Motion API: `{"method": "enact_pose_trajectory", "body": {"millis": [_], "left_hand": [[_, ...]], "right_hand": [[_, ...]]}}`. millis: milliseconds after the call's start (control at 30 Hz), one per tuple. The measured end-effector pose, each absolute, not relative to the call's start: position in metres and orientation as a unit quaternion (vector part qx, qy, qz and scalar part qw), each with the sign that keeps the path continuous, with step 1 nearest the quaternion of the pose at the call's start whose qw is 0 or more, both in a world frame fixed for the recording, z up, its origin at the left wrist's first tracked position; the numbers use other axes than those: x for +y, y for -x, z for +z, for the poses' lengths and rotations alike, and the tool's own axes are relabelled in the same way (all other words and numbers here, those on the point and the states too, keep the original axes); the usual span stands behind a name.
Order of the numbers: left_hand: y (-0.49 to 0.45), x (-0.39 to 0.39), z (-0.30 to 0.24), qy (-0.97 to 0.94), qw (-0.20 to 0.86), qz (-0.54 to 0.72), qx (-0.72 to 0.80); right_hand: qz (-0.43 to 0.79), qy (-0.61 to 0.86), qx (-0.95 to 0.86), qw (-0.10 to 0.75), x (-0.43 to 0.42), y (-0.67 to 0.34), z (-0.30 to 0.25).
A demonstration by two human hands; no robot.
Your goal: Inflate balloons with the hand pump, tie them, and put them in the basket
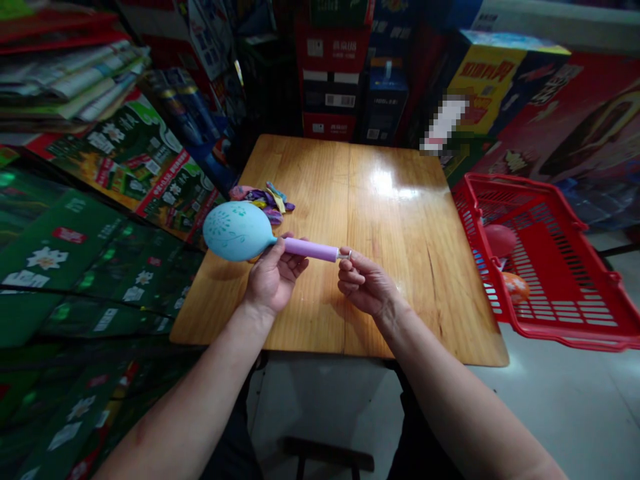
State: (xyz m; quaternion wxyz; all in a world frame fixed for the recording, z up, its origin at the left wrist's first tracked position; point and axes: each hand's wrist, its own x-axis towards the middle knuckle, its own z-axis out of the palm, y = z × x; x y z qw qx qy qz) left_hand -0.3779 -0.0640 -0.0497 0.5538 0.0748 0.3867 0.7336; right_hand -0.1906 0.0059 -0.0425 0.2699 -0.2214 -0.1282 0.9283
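A light blue balloon (238,231) with a green flower print, partly inflated, sits on the nozzle end of a purple balloon pump (311,249). My left hand (274,275) is closed around the balloon's neck and the pump's left end. With the fingers of my right hand (367,279) I grip the pale handle at the pump's other end, where a short length of rod shows. The pump lies nearly level above the wooden table (395,233). Behind the balloon is a small heap of uninflated balloons (265,199) in several colours.
A red plastic basket (565,267) with a few balloons in it stands to the right of the table. Stacked green cartons (95,247) crowd the left side. More boxes (330,73) line the far edge. Below the near edge is a dark stool (327,455).
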Motion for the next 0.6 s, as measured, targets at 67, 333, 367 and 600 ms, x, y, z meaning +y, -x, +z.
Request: {"method": "enact_pose_trajectory", "body": {"millis": [67, 333, 367, 600], "left_hand": [[0.384, -0.063, -0.048, -0.064, 0.558, 0.731, 0.388], [0.389, -0.067, -0.040, -0.111, 0.514, 0.753, 0.395], [0.384, -0.068, -0.041, -0.117, 0.532, 0.739, 0.396], [0.374, -0.067, -0.045, -0.099, 0.549, 0.734, 0.387]], "right_hand": [[0.930, 0.223, -0.130, 0.261, 0.012, 0.184, -0.039], [0.917, 0.237, -0.110, 0.301, 0.017, 0.177, -0.034], [0.922, 0.232, -0.110, 0.291, 0.014, 0.181, -0.037], [0.928, 0.227, -0.098, 0.279, 0.012, 0.187, -0.039]]}}
